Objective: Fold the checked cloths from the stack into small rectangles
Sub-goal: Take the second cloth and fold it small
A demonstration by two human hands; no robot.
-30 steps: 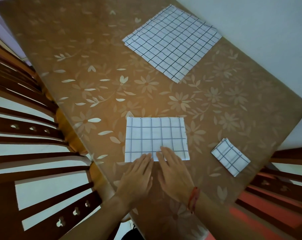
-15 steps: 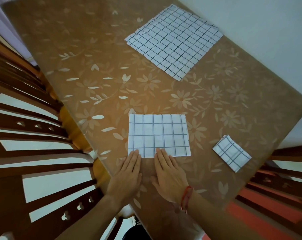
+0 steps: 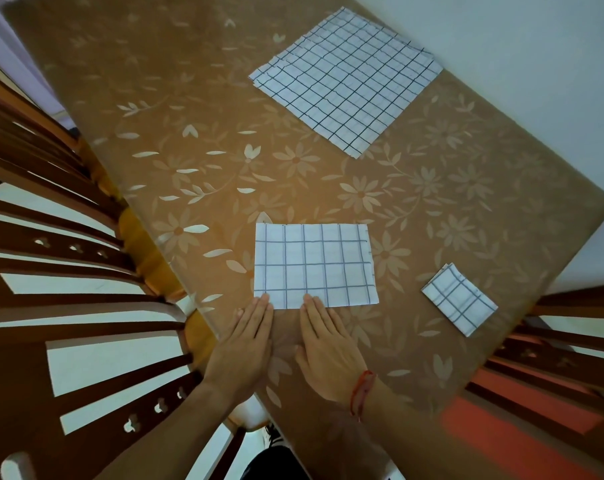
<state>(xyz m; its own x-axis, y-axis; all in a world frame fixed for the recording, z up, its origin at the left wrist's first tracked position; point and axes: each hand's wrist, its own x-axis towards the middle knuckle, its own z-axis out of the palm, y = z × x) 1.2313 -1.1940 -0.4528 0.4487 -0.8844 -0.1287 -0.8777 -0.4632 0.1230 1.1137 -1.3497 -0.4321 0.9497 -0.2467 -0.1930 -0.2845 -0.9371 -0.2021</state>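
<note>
Covering the table, a tan tablecloth (image 3: 466, 188) printed with pale flowers fills the view, with slatted wooden chairs (image 3: 51, 306) at its sides and a pale wall (image 3: 536, 46) beyond. The stack of checked cloths (image 3: 345, 81) lies at the far side. The half-folded cloth (image 3: 314, 265) lies nearest, with a small folded rectangle (image 3: 458, 297) apart to its right. The left hand (image 3: 245, 348) and right hand (image 3: 328, 355) lie flat, holding nothing, their fingertips touching its near edge. A red thread (image 3: 361, 393) circles the right wrist.

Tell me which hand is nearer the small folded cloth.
Right. The right hand lies left of the small folded cloth; the left hand is farther left, beyond it.
</note>
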